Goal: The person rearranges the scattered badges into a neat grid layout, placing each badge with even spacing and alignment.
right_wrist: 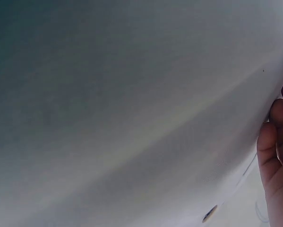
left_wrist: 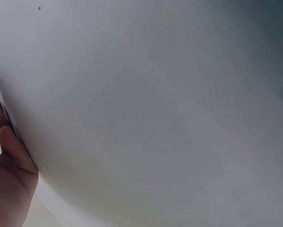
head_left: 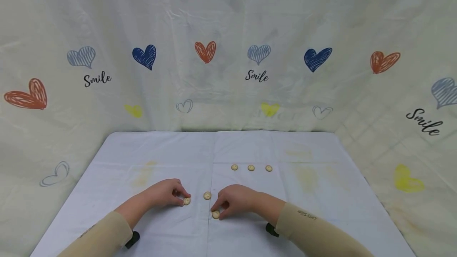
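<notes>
My left hand [head_left: 165, 193] pinches a round, pale wooden button [head_left: 187, 201] between thumb and forefinger, low at the white cloth. To its right, my right hand [head_left: 238, 201] has thumb and forefinger on either side of another wooden button [head_left: 216, 214], gripping it at the cloth. A third button [head_left: 207, 196] lies between the two hands, a little farther back. In the left wrist view only part of the left hand [left_wrist: 11, 175] shows, its button hidden. The right wrist view has the right hand [right_wrist: 278, 151] at the edge and one button [right_wrist: 210, 213] below, seen nearly edge-on.
Farther back, three more buttons lie in a row: a left one [head_left: 234, 167], a middle one [head_left: 251, 167] and a right one [head_left: 269, 168]. The white tablecloth [head_left: 118, 162] has a crease and faint yellow stains. A heart-printed curtain [head_left: 228, 90] rises behind the table.
</notes>
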Motion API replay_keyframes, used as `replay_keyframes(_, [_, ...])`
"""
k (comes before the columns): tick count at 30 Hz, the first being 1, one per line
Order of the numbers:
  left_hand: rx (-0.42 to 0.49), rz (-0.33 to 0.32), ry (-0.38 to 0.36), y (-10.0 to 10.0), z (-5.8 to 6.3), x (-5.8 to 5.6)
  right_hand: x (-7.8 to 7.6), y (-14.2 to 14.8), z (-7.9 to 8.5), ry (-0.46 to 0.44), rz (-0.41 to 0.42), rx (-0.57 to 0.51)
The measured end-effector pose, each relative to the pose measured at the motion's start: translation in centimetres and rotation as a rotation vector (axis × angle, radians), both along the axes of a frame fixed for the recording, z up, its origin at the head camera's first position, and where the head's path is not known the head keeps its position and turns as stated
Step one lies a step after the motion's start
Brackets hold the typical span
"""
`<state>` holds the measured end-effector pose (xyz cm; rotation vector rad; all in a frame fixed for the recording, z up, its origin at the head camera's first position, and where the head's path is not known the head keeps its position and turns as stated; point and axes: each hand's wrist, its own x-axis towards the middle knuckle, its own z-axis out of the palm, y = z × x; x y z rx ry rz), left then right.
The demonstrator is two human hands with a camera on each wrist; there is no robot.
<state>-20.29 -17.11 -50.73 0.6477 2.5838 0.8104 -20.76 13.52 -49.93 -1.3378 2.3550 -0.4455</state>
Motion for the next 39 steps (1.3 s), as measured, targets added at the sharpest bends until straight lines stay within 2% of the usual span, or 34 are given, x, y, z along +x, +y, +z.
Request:
replay_keyframes(12, [-0.012, -0.001, 0.002, 0.0, 0.2, 0.1, 0.1, -0.2, -0.1, 0.135, 0.068, 0.031])
replay_keyframes(14, [-0.013, 0.0, 0.002, 0.1, 0.2, 0.2, 0.2, -0.2, 0.0, 0.132, 0.065, 0.024])
replay_keyframes(21, [-0.019, -0.003, 0.006, 0.0, 0.4, 0.3, 0.0, 0.4, 1.0, 0.058, -0.024, -0.029])
replay_keyframes(30, [-0.01, -0.005, -0.001, -0.1, 0.5, 0.3, -0.7, 1.6, 1.7, 0.038, -0.105, -0.031])
replay_keyframes(39, [-0.005, 0.001, -0.011, 0.0, 0.3, 0.1, -1.9, 5.3, 2.8, 0.031, -0.234, -0.02])
